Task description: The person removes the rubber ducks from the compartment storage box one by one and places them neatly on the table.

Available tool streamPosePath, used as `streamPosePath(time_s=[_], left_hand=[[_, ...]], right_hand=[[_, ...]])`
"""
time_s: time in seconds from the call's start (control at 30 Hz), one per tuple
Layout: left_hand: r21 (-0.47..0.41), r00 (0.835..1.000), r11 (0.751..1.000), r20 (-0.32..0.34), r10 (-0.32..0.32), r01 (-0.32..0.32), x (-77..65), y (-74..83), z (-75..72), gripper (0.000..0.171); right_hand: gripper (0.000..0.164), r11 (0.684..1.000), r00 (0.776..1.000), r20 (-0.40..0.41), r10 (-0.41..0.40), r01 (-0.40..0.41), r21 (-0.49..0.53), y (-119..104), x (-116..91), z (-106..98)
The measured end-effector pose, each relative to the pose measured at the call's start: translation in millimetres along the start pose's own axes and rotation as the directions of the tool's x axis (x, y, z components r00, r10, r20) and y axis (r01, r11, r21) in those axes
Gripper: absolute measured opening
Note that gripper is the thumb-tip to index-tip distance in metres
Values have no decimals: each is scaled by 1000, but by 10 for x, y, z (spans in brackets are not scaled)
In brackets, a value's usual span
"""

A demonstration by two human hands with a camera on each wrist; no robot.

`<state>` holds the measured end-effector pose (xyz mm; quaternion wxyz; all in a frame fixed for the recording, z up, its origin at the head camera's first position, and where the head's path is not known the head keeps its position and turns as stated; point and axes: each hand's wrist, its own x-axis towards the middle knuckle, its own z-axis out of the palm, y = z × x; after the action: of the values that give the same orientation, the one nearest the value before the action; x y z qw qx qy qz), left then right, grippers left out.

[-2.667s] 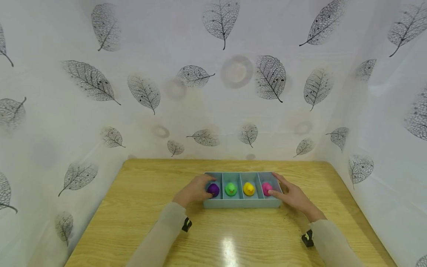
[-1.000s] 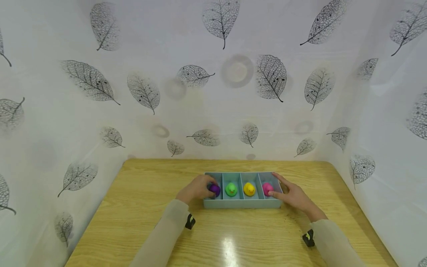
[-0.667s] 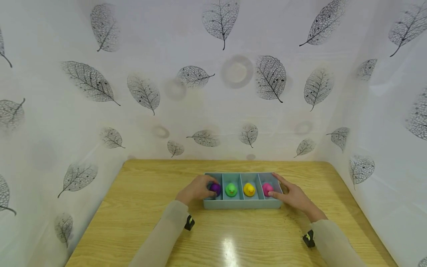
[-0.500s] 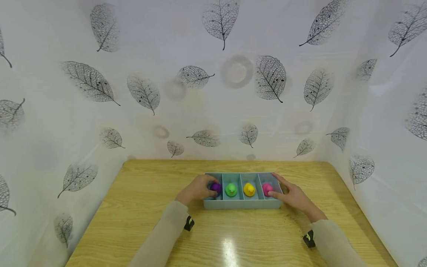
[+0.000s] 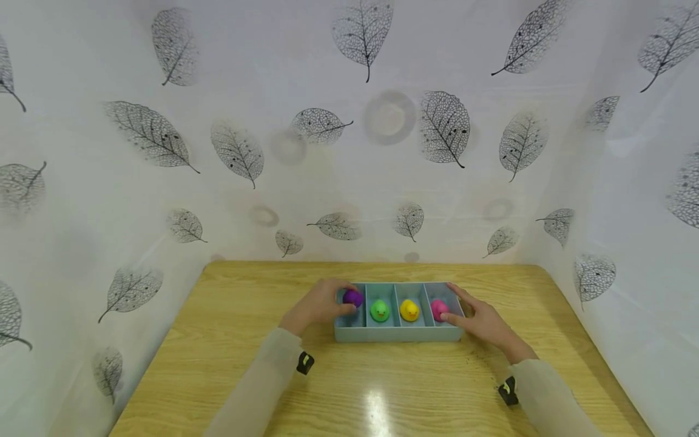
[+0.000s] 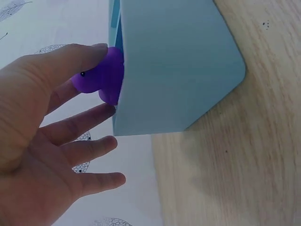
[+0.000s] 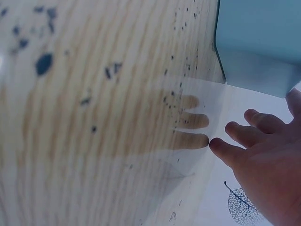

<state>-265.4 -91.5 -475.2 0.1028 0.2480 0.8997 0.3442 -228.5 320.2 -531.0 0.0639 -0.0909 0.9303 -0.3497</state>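
Note:
In the head view my left hand [image 5: 318,305] pinches a purple toy duck [image 5: 352,298] over the leftmost compartment of a pale blue-grey divided box [image 5: 395,334]. The left wrist view shows the duck [image 6: 110,77] between thumb and forefinger at the box's rim, the other fingers spread. My right hand [image 5: 480,321] rests at the box's right end, forefinger along the back corner, thumb reaching over the end wall beside a pink duck [image 5: 438,309]. In the right wrist view its other fingers [image 7: 244,135] are extended beneath the box. A green duck [image 5: 380,311] and a yellow duck [image 5: 409,310] sit in the middle compartments.
The box stands on a wood-grain table [image 5: 349,382], towards its back edge. A white leaf-printed curtain [image 5: 349,182] encloses the table at the back and both sides. Dark cameras [image 5: 306,363] are worn on both wrists.
My left hand has taken hold of the purple duck and raised it from the compartment floor, towards the back. The right hand and the other ducks have stayed in place.

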Motion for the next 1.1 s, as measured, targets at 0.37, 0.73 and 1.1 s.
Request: streamPosePath(time_s=[0.37, 0.73, 1.1], left_hand=[[23, 995, 999, -84, 48, -47, -66, -1, -131, 41], [65, 983, 994, -158, 92, -82, -127, -159, -274, 37], [117, 962, 991, -259, 88, -60, -231, -424, -336, 43]], right_hand=[[91, 1000, 1000, -4, -12, 12, -13, 14, -8, -3], [90, 1000, 1000, -2, -3, 3, -14, 15, -13, -2], [91, 1000, 1000, 1, -6, 6, -17, 8, 2, 0]])
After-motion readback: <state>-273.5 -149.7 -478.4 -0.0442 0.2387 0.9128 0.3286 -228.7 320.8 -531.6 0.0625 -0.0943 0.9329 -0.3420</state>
